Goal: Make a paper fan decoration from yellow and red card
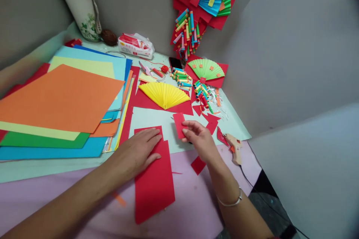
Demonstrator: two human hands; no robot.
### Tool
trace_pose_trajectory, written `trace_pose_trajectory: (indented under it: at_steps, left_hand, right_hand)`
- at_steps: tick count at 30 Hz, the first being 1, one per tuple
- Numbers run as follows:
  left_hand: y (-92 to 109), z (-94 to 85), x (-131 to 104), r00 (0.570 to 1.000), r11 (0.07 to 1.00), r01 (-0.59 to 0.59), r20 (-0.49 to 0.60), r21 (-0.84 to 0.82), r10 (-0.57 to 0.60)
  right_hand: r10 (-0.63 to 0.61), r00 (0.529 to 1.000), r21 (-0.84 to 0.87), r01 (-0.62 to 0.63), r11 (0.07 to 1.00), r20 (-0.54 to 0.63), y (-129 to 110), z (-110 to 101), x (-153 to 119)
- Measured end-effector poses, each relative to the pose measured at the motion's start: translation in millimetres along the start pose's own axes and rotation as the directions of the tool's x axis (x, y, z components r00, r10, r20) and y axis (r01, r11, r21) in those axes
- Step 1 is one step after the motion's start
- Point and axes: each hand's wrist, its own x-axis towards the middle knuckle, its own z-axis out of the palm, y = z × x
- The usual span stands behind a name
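My left hand lies flat on a large sheet of red paper, which has a notch cut from its upper right corner. Between thumb and fingertips, my right hand pinches a small red paper rectangle, raised a little above the table. Something thin and dark behind that piece is mostly hidden. A small red paper square lies under my right wrist. Beyond my hands, a yellow pleated paper fan rests on red paper.
Colored paper sheets are stacked at left, with a person's blurred arm above. A glue gun with a cord sits right. Behind are a green fan, paper rolls, a tissue pack and a tall cup.
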Motion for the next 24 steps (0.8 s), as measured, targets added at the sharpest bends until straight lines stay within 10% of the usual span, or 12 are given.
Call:
trace_pose_trajectory:
  at_steps: [7,24]
  left_hand:
    - [1.6,2.4,-0.9,1.0,0.998,-0.02,0.021,0.062,0.019]
    - [6.2,0.7,-2.2,0.996,0.984,-0.077,0.044,0.163,0.071]
  right_hand:
    - [-0.125,0.992,-0.246,0.122,0.962,0.004,25.3,34.7,8.8]
    - [-0.409,0.912,-0.601,0.336,0.725,0.016,35.7,42.8,8.5]
